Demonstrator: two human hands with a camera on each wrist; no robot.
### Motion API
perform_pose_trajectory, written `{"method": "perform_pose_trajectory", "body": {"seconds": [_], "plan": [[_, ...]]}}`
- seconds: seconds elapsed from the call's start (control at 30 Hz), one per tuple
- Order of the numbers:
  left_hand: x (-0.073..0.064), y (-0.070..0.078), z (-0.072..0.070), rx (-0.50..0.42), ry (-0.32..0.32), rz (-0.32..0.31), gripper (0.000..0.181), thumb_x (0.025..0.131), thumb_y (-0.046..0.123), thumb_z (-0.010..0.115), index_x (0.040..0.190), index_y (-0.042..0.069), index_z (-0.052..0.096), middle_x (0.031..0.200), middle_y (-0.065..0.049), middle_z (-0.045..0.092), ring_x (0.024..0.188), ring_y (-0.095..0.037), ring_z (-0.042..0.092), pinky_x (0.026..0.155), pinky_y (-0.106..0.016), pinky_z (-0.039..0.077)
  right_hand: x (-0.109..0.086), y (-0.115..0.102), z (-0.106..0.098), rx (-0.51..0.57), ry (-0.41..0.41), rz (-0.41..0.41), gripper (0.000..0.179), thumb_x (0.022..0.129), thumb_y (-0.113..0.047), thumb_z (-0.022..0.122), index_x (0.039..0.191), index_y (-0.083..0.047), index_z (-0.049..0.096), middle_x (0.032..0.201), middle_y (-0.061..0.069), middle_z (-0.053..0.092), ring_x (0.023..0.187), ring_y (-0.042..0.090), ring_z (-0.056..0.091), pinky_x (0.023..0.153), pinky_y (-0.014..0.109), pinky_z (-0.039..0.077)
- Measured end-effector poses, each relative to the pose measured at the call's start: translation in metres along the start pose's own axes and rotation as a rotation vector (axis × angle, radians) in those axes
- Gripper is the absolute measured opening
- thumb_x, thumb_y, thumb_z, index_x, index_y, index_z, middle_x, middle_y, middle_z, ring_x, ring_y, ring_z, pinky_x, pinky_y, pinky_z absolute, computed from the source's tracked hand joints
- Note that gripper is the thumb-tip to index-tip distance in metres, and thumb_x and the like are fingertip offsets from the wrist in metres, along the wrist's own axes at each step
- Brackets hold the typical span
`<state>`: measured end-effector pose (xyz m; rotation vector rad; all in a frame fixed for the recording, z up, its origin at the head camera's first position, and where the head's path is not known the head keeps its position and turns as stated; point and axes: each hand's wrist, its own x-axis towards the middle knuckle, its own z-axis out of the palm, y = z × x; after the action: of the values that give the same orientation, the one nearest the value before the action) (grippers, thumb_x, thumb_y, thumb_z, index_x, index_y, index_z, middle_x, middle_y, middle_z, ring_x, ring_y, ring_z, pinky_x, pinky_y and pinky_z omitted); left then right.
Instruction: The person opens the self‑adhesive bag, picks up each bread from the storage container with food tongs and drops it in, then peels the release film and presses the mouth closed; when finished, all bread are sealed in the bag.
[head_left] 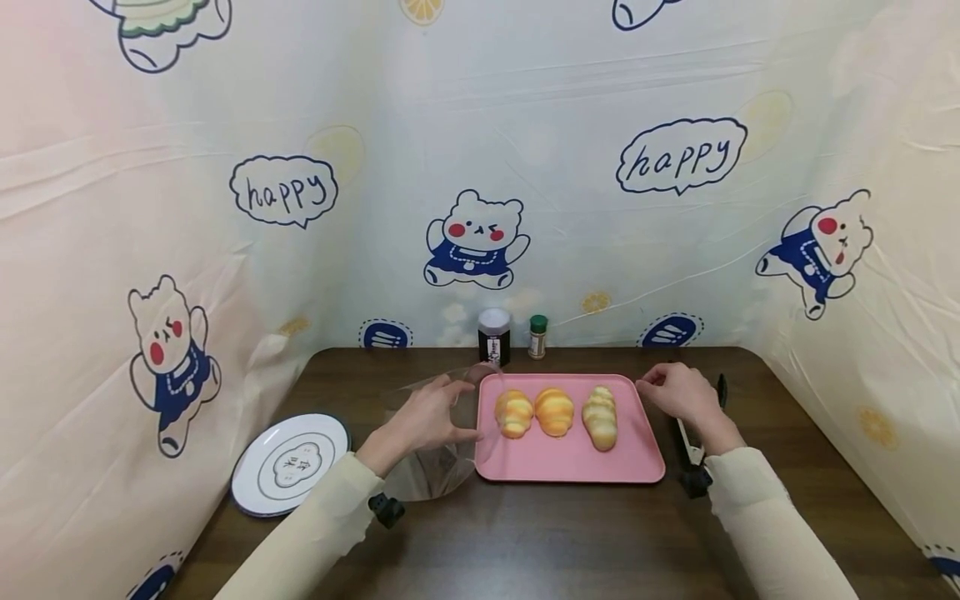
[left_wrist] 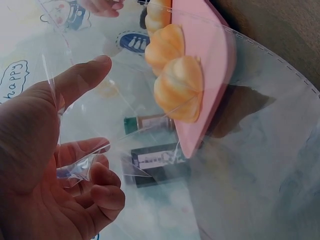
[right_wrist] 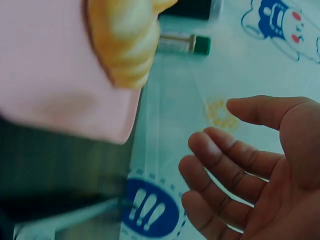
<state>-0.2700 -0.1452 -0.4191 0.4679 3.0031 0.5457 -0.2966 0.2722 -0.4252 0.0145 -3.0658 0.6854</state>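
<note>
My left hand [head_left: 432, 414] is at the left edge of the pink tray [head_left: 540, 462], with thumb and forefinger spread apart. Its other fingers curl round a crumpled fold of a clear plastic bag [left_wrist: 270, 165], whose wide mouth reaches over the tray's left side. Two golden bread rolls [head_left: 554, 412] and a paler croissant [head_left: 600, 419] lie on the tray; the leftmost roll is seen through the plastic. My right hand [head_left: 681, 392] hovers by the tray's upper right corner, fingers loosely bent with nothing between them. Black-and-metal tongs [head_left: 692, 450] lie beneath its wrist, partly hidden.
White plates with a dark rim [head_left: 255, 479] stand at the left of the wooden table [head_left: 525, 542]. A dark jar with a pale lid [head_left: 494, 337] and a small green-capped shaker [head_left: 537, 337] stand behind the tray, before a printed cloth [head_left: 480, 125] that hangs round the table.
</note>
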Motion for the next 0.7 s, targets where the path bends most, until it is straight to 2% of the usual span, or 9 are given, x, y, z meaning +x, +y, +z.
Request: {"method": "perform_pose_trajectory", "body": {"seconds": [0.1, 0.27, 0.33, 0.43, 0.63, 0.7], "plan": [[0.001, 0.001, 0.0, 0.0, -0.001, 0.003, 0.084, 0.07, 0.063, 0.082, 0.139, 0.023, 0.056, 0.13, -0.012, 0.061, 0.107, -0.025, 0.065, 0.087, -0.052, 0.058, -0.002, 0.014, -0.004, -0.044, -0.027, 0.056, 0.043, 0.094, -0.046, 0.06, 0.109, -0.008, 0.071, 0.104, 0.016, 0.072, 0.086, 0.029, 0.064, 0.067, 0.044, 0.05], [0.001, 0.0, 0.001, 0.004, -0.001, -0.001, 0.083, 0.07, 0.062, 0.082, 0.139, 0.024, 0.056, 0.135, -0.013, 0.059, 0.118, -0.031, 0.062, 0.091, -0.056, 0.056, -0.004, 0.036, -0.008, -0.126, -0.085, 0.179, 0.059, 0.089, -0.057, 0.061, 0.115, -0.005, 0.069, 0.109, 0.023, 0.069, 0.086, 0.034, 0.062, 0.064, 0.046, 0.048], [0.001, 0.0, 0.001, 0.007, -0.001, -0.004, 0.083, 0.071, 0.062, 0.081, 0.14, 0.024, 0.056, 0.141, -0.014, 0.057, 0.127, -0.034, 0.058, 0.094, -0.058, 0.054, -0.006, 0.045, -0.008, -0.157, -0.1, 0.22, 0.066, 0.087, -0.061, 0.062, 0.114, -0.001, 0.069, 0.105, 0.025, 0.069, 0.082, 0.034, 0.062, 0.062, 0.044, 0.048], [0.002, 0.0, 0.002, 0.01, -0.003, -0.003, 0.083, 0.071, 0.063, 0.081, 0.14, 0.025, 0.055, 0.145, -0.015, 0.054, 0.13, -0.035, 0.055, 0.095, -0.059, 0.053, -0.008, 0.059, -0.006, -0.201, -0.113, 0.255, 0.076, 0.085, -0.067, 0.06, 0.112, 0.004, 0.069, 0.096, 0.026, 0.068, 0.076, 0.032, 0.06, 0.059, 0.043, 0.047], [0.003, -0.002, 0.004, 0.006, -0.005, 0.004, 0.081, 0.072, 0.06, 0.082, 0.139, 0.024, 0.056, 0.134, -0.013, 0.059, 0.11, -0.026, 0.064, 0.088, -0.053, 0.057, -0.009, 0.075, -0.003, -0.234, -0.135, 0.287, 0.083, 0.083, -0.073, 0.057, 0.101, 0.008, 0.07, 0.078, 0.018, 0.062, 0.071, 0.03, 0.055, 0.06, 0.041, 0.044], [0.002, -0.002, 0.003, 0.0, -0.008, 0.001, 0.08, 0.072, 0.059, 0.082, 0.139, 0.024, 0.056, 0.136, -0.013, 0.058, 0.111, -0.027, 0.063, 0.089, -0.054, 0.057, -0.01, 0.075, -0.002, -0.238, -0.142, 0.292, 0.082, 0.083, -0.074, 0.056, 0.095, 0.006, 0.071, 0.074, 0.015, 0.059, 0.069, 0.029, 0.054, 0.06, 0.039, 0.042]]}}
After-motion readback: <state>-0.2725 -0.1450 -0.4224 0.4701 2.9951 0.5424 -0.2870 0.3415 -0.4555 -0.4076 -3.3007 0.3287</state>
